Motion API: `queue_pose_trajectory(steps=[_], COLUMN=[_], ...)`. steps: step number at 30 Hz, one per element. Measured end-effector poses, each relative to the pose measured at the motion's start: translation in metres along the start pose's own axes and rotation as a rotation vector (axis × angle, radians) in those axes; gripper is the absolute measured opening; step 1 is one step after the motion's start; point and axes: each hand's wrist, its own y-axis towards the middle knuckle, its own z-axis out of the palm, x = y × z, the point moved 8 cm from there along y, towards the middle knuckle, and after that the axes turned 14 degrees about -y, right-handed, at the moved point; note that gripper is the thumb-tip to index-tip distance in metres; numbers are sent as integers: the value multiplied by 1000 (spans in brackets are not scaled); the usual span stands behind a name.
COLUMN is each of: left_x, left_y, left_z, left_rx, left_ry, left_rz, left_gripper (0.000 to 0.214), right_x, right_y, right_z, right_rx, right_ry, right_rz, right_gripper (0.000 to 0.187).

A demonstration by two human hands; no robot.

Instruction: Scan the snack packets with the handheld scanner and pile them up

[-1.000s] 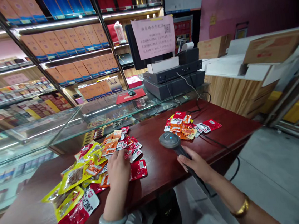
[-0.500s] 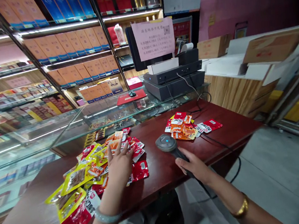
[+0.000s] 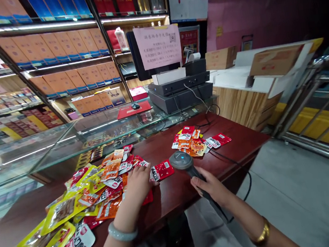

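Fingers (image 3: 148, 173) of the left hand (image 3: 138, 185) lie curled close together on the left edge of a red packet (image 3: 164, 169). The thumb is hidden, so whether they pinch the packet or only press on it cannot be told. The packet is flat and glossy with a white label. It lies on the dark red counter (image 3: 172, 196), just right of a pile (image 3: 94, 187) of red, orange and yellow packets and just left of the scanner (image 3: 181, 160). Its print is too small to read.

The right hand (image 3: 211, 184) has its fingers wrapped tight around the scanner's handle. The grey head with its blue light points towards the packet. Most of the handle is covered by the hand.

A smaller heap (image 3: 195, 143) lies farther along the counter, well apart from the pile, with a black cable (image 3: 231, 159) beside it. The pile's near end is cut off at the lower left edge.
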Motion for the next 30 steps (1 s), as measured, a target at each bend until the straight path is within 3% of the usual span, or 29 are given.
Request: queue_pose_trajectory(steps=[7, 11, 23, 30], left_x=[-1, 1, 5, -4], left_y=[10, 11, 31, 38], left_z=[1, 5, 9, 3], left_rx=[-48, -28, -127, -132], left_ry=[-39, -104, -438, -420], left_rz=[-83, -133, -147, -174], left_gripper=[34, 31, 15, 13], right_x=[-1, 1, 0, 10], right_y=[-5, -6, -11, -9], right_z=[-3, -6, -20, -24], right_rx=[-26, -38, -68, -84], right_ry=[-30, -26, -3, 100], right_rz=[4, -5, -24, -18], right_gripper=[71, 70, 69, 71])
